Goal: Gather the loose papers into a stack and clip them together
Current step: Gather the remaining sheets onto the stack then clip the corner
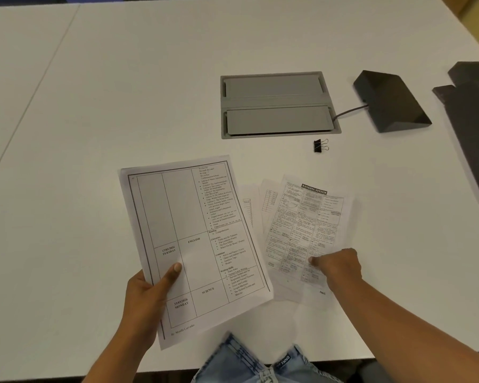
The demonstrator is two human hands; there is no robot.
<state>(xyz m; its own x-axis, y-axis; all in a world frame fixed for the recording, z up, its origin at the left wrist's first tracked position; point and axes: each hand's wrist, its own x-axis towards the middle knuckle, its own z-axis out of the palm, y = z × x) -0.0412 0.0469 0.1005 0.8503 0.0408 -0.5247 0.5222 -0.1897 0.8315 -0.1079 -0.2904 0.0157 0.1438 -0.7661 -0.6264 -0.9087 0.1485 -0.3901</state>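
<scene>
Gathering is under way; the left hand [147,294] grips a timetable sheet [194,244] lifted near the table's [122,92] front edge; the right hand [338,265] pinches the fanned papers [302,230] lying there; next, merge and square them, then fetch the binder clip [320,145] farther back.

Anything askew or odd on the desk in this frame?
Only the expected mess: the papers under the right hand are fanned crookedly, not squared. The timetable sheet sits tilted in the left hand. The binder clip lies unused.
</scene>
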